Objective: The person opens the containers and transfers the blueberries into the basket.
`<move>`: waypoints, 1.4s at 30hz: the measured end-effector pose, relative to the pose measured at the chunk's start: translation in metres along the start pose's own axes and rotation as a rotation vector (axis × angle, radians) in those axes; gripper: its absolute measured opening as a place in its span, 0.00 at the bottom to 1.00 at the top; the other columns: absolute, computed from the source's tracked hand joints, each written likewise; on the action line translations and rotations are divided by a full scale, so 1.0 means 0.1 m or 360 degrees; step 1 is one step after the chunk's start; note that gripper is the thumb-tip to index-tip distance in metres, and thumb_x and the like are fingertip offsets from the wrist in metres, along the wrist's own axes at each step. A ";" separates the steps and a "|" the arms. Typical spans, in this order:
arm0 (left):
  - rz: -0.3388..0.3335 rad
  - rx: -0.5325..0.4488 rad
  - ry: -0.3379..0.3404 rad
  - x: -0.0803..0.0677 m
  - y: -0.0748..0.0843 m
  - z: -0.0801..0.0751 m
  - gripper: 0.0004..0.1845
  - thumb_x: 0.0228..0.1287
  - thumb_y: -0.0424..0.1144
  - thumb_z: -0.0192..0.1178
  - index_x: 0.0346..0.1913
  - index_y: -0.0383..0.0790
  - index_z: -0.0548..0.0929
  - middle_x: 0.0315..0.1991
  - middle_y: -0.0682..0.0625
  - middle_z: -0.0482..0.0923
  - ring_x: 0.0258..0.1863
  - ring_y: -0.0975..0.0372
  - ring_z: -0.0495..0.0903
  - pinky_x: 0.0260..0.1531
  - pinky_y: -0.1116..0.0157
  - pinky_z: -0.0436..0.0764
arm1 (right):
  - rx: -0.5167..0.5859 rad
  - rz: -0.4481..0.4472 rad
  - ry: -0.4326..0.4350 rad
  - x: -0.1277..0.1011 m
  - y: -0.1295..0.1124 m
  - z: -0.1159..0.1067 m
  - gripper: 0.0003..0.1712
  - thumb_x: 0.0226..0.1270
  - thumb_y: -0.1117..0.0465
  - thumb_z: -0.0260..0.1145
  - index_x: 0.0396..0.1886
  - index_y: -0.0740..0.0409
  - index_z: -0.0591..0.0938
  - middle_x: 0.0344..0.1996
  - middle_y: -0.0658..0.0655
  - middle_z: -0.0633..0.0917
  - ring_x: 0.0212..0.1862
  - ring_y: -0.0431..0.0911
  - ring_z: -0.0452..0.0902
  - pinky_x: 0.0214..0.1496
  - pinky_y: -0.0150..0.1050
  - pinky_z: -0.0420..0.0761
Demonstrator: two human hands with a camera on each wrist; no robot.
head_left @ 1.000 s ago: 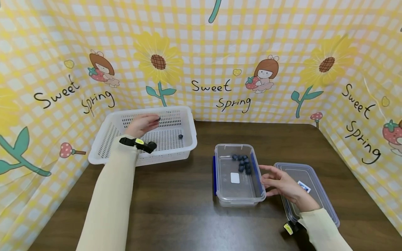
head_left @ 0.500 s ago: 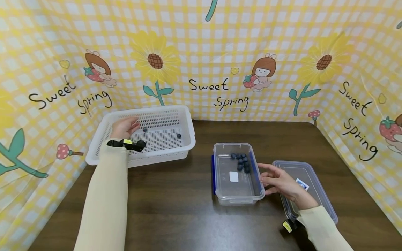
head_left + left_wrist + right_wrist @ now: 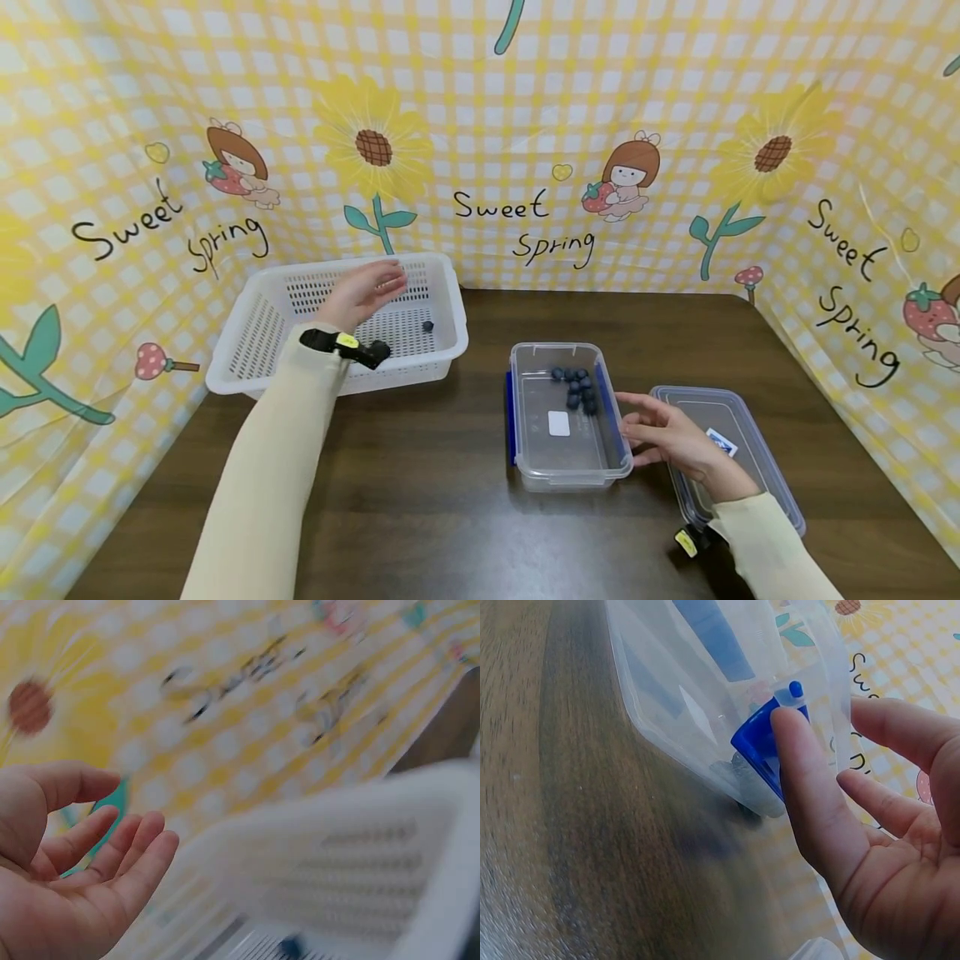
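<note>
My left hand [image 3: 362, 293] hovers over the white perforated basket [image 3: 459, 337], its fingers loosely bent. In the left wrist view that hand [image 3: 90, 862] has thumb and fingers apart, with nothing seen between them. One blueberry [image 3: 427, 327] lies on the basket floor towards the right. My right hand [image 3: 671, 437] rests its fingertips against the right side of the clear plastic container [image 3: 573, 482]. Up close, the right thumb [image 3: 799, 772] touches a blue latch [image 3: 761, 739] hanging from that side. Several blueberries [image 3: 575, 387] sit in the container's far right part.
The container's clear lid [image 3: 750, 417] lies on the dark wooden table [image 3: 420, 517], partly under the right forearm. A yellow checked cloth [image 3: 495, 150] with printed flowers hangs behind and along both sides.
My left hand moved left within the basket, then back to the right and up. A second blueberry seen half a second ago is now out of sight. The right hand stayed at the container.
</note>
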State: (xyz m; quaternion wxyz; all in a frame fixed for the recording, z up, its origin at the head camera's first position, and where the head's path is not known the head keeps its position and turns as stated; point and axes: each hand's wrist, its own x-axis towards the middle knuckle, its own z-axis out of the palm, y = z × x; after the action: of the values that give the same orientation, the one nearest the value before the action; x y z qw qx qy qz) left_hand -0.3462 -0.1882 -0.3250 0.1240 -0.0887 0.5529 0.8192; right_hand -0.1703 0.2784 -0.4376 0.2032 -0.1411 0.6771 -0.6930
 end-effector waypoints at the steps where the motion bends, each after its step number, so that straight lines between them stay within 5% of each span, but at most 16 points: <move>1: -0.0007 0.0016 -0.0056 0.01 -0.03 0.09 0.28 0.75 0.27 0.52 0.74 0.34 0.61 0.63 0.42 0.67 0.59 0.55 0.72 0.67 0.62 0.71 | -0.0005 0.0002 0.0003 0.00 0.00 0.00 0.30 0.74 0.69 0.59 0.72 0.62 0.65 0.42 0.55 0.82 0.39 0.43 0.83 0.38 0.41 0.88; 10: -0.0101 0.0469 -0.0463 -0.06 -0.53 0.87 0.23 0.75 0.26 0.50 0.70 0.26 0.65 0.52 0.40 0.75 0.59 0.47 0.75 0.61 0.58 0.77 | -0.0030 0.0007 0.0012 0.00 0.02 -0.01 0.31 0.74 0.69 0.60 0.73 0.67 0.62 0.42 0.55 0.81 0.39 0.43 0.82 0.38 0.41 0.88; 16: -0.0139 0.0554 -0.0682 -0.18 -0.78 1.32 0.20 0.73 0.25 0.52 0.65 0.23 0.70 0.44 0.40 0.80 0.47 0.50 0.82 0.62 0.51 0.75 | -0.0024 -0.0016 -0.0003 -0.02 0.03 -0.01 0.30 0.74 0.70 0.59 0.73 0.62 0.65 0.43 0.55 0.81 0.39 0.42 0.81 0.38 0.41 0.88; 21: -0.0203 0.0660 -0.0815 -0.25 -0.95 1.58 0.20 0.73 0.24 0.52 0.65 0.22 0.70 0.55 0.33 0.77 0.59 0.43 0.76 0.64 0.51 0.74 | -0.0020 -0.0039 -0.0013 -0.02 0.03 -0.02 0.30 0.74 0.70 0.59 0.73 0.64 0.64 0.43 0.56 0.82 0.39 0.43 0.82 0.37 0.41 0.88; 26: -0.0278 0.0743 -0.0861 -0.31 -1.14 1.77 0.20 0.71 0.23 0.53 0.65 0.23 0.70 0.65 0.29 0.69 0.64 0.41 0.71 0.65 0.50 0.72 | -0.0010 -0.0042 -0.0032 -0.02 0.04 -0.03 0.29 0.74 0.70 0.58 0.72 0.63 0.65 0.42 0.56 0.82 0.39 0.44 0.83 0.38 0.42 0.88; 34: -0.0392 0.0965 -0.0834 -0.37 -1.43 1.93 0.25 0.67 0.25 0.59 0.66 0.25 0.69 0.45 0.43 0.77 0.61 0.41 0.74 0.60 0.52 0.78 | 0.0019 -0.0037 -0.0053 -0.02 0.04 -0.03 0.27 0.75 0.70 0.58 0.70 0.54 0.70 0.43 0.56 0.82 0.40 0.45 0.83 0.39 0.43 0.88; 42: -0.0482 0.1071 -0.0745 -0.37 -1.57 1.99 0.26 0.67 0.24 0.57 0.67 0.26 0.68 0.59 0.35 0.74 0.61 0.41 0.73 0.59 0.52 0.79 | 0.0008 -0.0036 -0.0049 0.01 0.02 -0.03 0.28 0.75 0.70 0.58 0.72 0.57 0.68 0.43 0.56 0.82 0.40 0.45 0.84 0.39 0.42 0.88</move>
State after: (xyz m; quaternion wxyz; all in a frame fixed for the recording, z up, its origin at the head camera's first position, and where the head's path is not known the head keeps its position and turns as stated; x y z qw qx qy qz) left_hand -0.2653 0.0492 -0.3793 0.3868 0.0646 0.7267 0.5640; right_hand -0.1730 0.2807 -0.4397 0.2061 -0.1587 0.6705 -0.6948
